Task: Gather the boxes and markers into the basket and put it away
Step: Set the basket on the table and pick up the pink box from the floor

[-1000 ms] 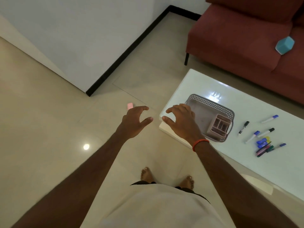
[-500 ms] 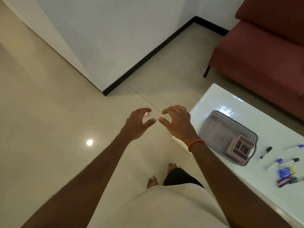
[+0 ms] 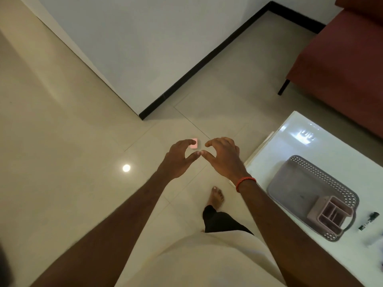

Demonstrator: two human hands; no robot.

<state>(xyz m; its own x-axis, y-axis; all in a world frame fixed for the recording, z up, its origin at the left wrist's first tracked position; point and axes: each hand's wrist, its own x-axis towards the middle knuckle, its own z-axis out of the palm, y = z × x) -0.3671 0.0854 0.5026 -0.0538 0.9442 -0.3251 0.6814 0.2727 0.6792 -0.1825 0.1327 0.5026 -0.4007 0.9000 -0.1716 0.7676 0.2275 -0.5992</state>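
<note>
A small pink box (image 3: 195,144) lies on the tiled floor, partly hidden behind my left fingers. My left hand (image 3: 179,158) and my right hand (image 3: 223,156) are held out in front of me above the floor, fingers spread and curved, thumbs nearly touching, nothing in either. The grey perforated basket (image 3: 290,181) stands on the white table (image 3: 294,146) at the right, with a pink compartment box (image 3: 329,214) inside its near end. One black marker (image 3: 370,221) lies on the table at the right edge of view.
A dark red sofa (image 3: 335,65) stands beyond the table at the upper right. A white wall corner with black skirting (image 3: 143,116) juts out ahead. My bare foot (image 3: 215,196) is stepping forward on the floor.
I have turned and stepped left, away from the table. The basket and markers have slid to the right edge of view. The pink box on the floor now sits just beyond my fingers.
</note>
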